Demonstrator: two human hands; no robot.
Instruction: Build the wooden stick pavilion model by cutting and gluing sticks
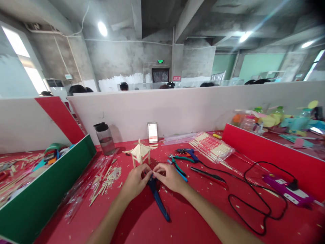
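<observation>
My left hand and my right hand meet fingertip to fingertip near the middle of the table. Both are closed in a pinch; whatever small piece lies between the fingers is hidden. Just beneath them is a dark blue-handled hand tool, its head partly covered by my fingers. I cannot tell whether the fingers touch it. Right behind my left hand stands a small pavilion model built of pale wooden sticks, with a pointed roof and legs.
Right of my hands lie green-handled pliers, a blue glue gun, a black-and-red tool and bagged sticks. A black cord loops to a purple power strip. Left are loose sticks, a bottle and a green divider.
</observation>
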